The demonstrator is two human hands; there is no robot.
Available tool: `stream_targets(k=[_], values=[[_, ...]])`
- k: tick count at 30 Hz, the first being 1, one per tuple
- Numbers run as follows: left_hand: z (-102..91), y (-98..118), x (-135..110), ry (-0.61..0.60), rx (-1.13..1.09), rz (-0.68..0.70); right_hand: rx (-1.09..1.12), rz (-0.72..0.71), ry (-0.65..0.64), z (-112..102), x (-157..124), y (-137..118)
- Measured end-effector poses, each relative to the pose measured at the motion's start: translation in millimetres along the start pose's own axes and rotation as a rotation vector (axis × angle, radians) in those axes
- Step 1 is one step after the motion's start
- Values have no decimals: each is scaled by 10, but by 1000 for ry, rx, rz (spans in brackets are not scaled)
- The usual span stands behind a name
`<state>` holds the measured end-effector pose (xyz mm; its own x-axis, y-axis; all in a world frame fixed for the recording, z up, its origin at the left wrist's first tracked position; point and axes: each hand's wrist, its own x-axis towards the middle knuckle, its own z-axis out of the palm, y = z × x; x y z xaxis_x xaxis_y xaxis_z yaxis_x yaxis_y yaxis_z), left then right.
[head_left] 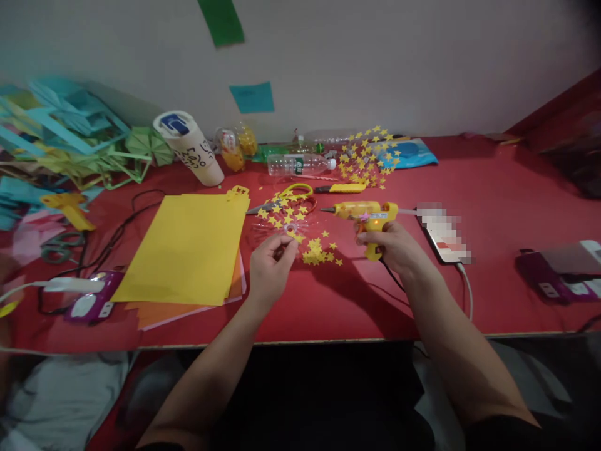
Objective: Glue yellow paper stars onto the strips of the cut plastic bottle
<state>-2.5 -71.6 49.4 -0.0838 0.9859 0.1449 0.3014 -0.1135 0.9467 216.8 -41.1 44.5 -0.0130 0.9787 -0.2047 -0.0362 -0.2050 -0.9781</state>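
My right hand (392,247) is closed round the handle of a yellow glue gun (364,213), whose nozzle points left above the red table (328,307). My left hand (270,263) pinches its fingertips at a clear plastic piece (284,228) dotted with yellow paper stars; what sits in the pinch is too small to name. A small heap of loose yellow stars (319,252) lies between my two hands.
A stack of yellow and orange paper sheets (188,250) lies left of my hand. Yellow scissors (286,195), a yellow utility knife (340,188) and plastic bottles (300,164) sit behind. A phone (444,235) with a cable lies right; power strips sit at both sides.
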Motion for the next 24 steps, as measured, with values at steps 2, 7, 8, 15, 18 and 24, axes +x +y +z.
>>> stream_targets(k=[2, 7, 8, 15, 18, 24], values=[[-14, -5, 39, 37, 29, 10, 35, 30, -106, 72, -89, -39], [-2, -33, 98, 85, 38, 19, -130, -37, -75, 210, -267, -114], [3, -34, 101, 90, 45, 32, -163, -72, -67, 232, -293, -123], [44, -7, 100, 88, 139, 145, -339, -187, -67, 313, -399, -120], [48, -4, 95, 95, 156, 180, -353, -193, -91, 319, -401, -113], [47, -4, 89, 106, 159, 199, -338, -218, -107, 333, -397, -118]])
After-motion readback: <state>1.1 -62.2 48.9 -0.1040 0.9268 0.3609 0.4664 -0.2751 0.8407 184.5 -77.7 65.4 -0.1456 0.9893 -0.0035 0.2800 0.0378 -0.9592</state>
